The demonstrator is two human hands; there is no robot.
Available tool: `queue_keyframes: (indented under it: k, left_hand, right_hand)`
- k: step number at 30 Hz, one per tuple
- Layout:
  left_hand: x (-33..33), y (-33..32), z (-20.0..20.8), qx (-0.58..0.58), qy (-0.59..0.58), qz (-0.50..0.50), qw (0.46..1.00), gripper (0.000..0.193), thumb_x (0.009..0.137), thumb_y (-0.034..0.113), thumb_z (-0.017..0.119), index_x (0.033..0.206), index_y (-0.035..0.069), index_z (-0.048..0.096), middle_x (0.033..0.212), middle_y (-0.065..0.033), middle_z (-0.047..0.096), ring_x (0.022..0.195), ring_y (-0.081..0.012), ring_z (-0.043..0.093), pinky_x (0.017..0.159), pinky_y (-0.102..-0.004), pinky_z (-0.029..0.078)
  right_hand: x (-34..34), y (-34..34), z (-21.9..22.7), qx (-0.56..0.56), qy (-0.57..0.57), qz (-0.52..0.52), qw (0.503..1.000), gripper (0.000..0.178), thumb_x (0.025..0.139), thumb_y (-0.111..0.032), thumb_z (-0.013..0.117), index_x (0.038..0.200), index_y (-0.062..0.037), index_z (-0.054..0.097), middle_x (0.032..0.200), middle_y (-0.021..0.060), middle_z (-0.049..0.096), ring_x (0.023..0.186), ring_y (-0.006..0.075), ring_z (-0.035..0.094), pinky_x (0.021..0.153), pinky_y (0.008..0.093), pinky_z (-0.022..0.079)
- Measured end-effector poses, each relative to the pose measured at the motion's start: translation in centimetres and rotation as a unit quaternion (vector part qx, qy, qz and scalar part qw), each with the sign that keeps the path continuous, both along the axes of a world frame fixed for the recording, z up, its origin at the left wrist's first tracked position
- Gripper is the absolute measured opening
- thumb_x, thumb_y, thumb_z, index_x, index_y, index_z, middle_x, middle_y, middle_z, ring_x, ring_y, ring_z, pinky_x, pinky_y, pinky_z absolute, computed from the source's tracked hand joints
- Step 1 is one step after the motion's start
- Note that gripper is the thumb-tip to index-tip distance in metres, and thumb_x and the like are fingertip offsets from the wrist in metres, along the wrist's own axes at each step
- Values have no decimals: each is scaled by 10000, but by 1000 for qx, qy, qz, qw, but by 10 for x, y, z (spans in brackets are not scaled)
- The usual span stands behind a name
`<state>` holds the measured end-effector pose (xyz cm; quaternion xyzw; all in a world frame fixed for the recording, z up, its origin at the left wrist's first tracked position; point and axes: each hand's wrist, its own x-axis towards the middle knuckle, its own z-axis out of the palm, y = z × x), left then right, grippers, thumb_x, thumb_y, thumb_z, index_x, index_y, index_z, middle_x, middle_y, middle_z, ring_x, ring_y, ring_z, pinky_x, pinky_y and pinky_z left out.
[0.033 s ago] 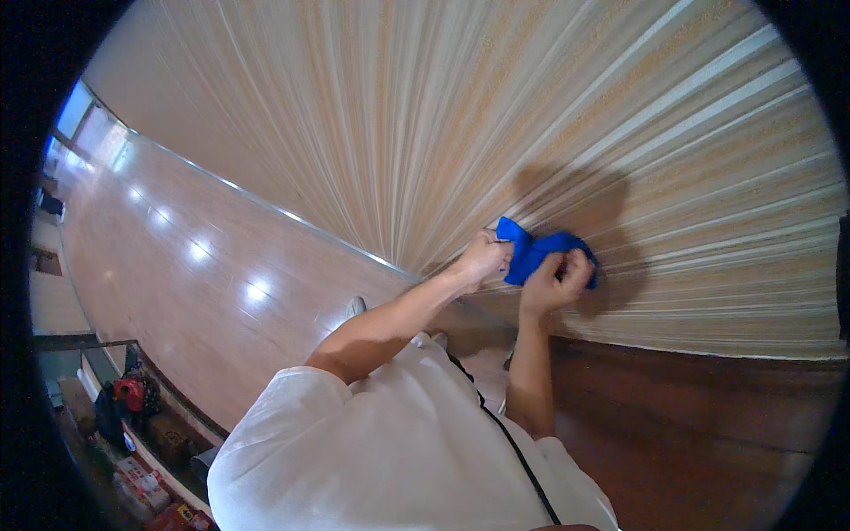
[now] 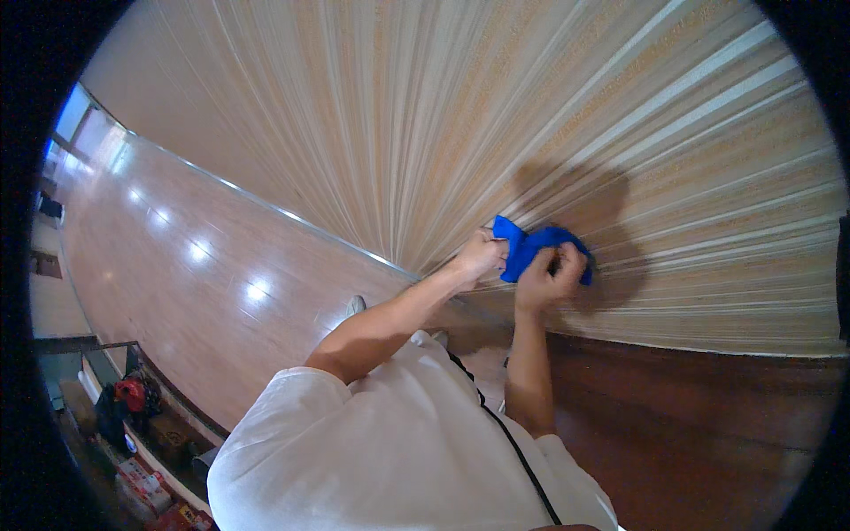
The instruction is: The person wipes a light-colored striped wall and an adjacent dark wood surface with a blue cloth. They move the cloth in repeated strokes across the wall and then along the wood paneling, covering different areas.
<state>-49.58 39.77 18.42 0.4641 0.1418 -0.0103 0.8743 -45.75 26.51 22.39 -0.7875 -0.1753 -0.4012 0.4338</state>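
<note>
A bunched blue cloth is stretched between my two hands, in front of a striped beige wall. My left hand is closed on the cloth's left end. On the right, my right hand has its fingers curled and pinched on the cloth's other part. Behind the hands a dark shadow falls on the wall. Whether the cloth touches the wall I cannot tell.
A shiny wood-look floor stretches away to the left, with a metal skirting strip along the wall. A dark brown surface lies at lower right. At lower left, a shelf unit holds red-and-white boxes and bags.
My right hand has shifted slightly left along with the blue cloth. My left hand has moved a touch left too, and both still hold it.
</note>
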Motion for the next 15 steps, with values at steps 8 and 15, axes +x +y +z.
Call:
queue_keyframes:
  k: [8,15]
  left_hand:
    - [-20,18,-26,-22,154,61,986,231,919,60,567,695,117,567,655,-13,559,564,-114,470,530,-284,333]
    - [-27,30,48,-113,-60,40,991,267,915,50,562,670,148,517,668,45,488,590,-83,417,535,-276,295]
  right_hand:
    - [-20,-6,-46,49,108,-40,992,168,926,42,621,1094,35,625,1067,151,674,926,260,664,856,368,541]
    - [-15,38,24,156,17,-8,988,154,904,23,668,1052,26,626,988,136,654,864,252,631,780,381,535]
